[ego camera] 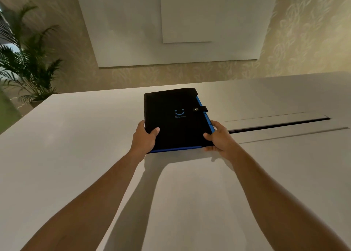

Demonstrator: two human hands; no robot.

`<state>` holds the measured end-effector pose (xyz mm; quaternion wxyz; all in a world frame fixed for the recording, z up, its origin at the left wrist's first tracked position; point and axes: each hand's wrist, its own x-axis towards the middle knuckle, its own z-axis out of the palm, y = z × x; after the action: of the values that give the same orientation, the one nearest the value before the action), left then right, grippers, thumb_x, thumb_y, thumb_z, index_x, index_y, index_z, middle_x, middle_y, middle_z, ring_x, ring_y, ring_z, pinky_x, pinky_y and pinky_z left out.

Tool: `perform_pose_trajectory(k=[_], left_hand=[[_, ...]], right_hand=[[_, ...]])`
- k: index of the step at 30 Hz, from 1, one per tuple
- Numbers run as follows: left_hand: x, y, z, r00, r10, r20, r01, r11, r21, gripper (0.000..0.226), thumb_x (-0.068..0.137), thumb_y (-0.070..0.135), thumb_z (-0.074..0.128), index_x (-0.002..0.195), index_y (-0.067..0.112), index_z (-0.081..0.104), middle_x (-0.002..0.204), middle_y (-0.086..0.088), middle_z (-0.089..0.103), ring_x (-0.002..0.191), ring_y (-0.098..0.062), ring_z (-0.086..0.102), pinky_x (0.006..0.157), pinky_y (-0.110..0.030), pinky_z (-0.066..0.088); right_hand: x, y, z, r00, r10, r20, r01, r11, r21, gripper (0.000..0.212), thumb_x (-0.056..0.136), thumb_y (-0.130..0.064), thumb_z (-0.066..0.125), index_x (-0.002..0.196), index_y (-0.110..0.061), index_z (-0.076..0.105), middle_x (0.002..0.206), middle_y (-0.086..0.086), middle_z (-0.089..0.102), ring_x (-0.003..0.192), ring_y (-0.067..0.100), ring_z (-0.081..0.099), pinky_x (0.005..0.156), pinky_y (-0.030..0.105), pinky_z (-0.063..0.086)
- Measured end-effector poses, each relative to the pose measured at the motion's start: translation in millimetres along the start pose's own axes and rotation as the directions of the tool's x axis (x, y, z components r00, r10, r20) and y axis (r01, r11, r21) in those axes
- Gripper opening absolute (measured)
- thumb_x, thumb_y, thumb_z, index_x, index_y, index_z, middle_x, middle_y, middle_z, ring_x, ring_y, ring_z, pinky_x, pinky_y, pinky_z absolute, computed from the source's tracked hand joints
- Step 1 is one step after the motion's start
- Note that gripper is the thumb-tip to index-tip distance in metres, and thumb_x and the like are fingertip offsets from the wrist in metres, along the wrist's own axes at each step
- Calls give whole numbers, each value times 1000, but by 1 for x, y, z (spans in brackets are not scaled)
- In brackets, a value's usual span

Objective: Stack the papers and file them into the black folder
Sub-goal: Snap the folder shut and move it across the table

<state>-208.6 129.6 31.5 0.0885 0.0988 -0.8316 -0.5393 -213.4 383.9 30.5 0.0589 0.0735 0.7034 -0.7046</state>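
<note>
The black folder [174,116] lies closed on the white table [76,146], its snap strap fastened over the right edge and blue tabs showing along the right and near edges. A small blue smile logo marks its cover. My left hand [144,138] grips the folder's near left corner, thumb on the cover. My right hand [218,136] grips the near right corner, thumb on top and fingers beneath. No loose papers are visible.
A long cable slot with lifted flaps [281,124] runs along the table to the right of the folder. A potted palm [24,61] stands past the table's far left corner. A white wall panel [180,23] hangs behind.
</note>
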Motion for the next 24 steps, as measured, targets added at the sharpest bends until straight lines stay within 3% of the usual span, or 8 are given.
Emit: perform_pose_trajectory(k=[4,7,10,12,14,17,20,24], left_hand=[[44,-1,22,999,13,-41,-11,998,54,59,91,39,63,139,14,40,133,-12,55,116,-31,57,81,-32,48],[80,-7,34,997,0,-72,7,995,99,57,88,40,66,133,11,45,128,-13,58,110,-30,59,75,-29,46],[112,-16,42,995,-2,-96,19,985,173,60,87,41,67,133,10,46,130,-14,56,113,-31,58,78,-31,47],[131,-24,46,994,3,-111,24,971,237,62,87,42,68,134,8,46,132,-15,55,116,-32,56,84,-34,47],[146,-32,49,991,10,-136,30,956,290,63,86,44,68,133,9,48,132,-14,57,117,-32,56,88,-37,47],[159,-41,51,980,64,-188,26,898,439,60,85,50,65,130,13,52,126,-11,61,113,-31,58,85,-40,48],[168,-44,55,970,121,-212,16,836,549,58,86,53,62,127,14,54,120,-10,64,107,-31,60,76,-37,45],[172,-44,56,971,140,-194,21,756,654,54,87,57,57,118,13,61,110,-10,67,106,-31,58,71,-35,43]], right_hand=[[52,-2,-2,998,13,-62,-14,1000,-16,59,92,4,57,142,-25,44,112,9,63,85,26,72,50,32,58],[87,2,2,995,16,-98,-21,998,-56,57,91,3,59,140,-23,45,104,5,63,73,20,74,50,31,58],[118,8,11,990,33,-136,-52,988,-143,53,92,-4,61,139,-21,45,102,5,63,59,18,74,54,35,61],[132,14,20,983,16,-184,-69,955,-289,48,92,-13,63,136,-23,46,99,4,66,57,20,74,64,40,63],[144,19,28,969,-85,-233,-29,894,-447,35,91,-19,62,125,-22,52,85,0,66,57,17,72,60,34,61],[159,22,36,940,-258,-224,70,787,-613,19,90,-21,61,108,-18,55,87,2,64,61,13,62,43,21,43],[168,28,38,913,-353,-205,76,640,-765,16,90,-27,62,99,-17,53,83,1,60,59,10,54,48,22,38],[170,32,40,879,-431,-204,25,468,-883,31,93,-41,59,104,-12,58,100,5,55,81,17,52,62,31,40]])
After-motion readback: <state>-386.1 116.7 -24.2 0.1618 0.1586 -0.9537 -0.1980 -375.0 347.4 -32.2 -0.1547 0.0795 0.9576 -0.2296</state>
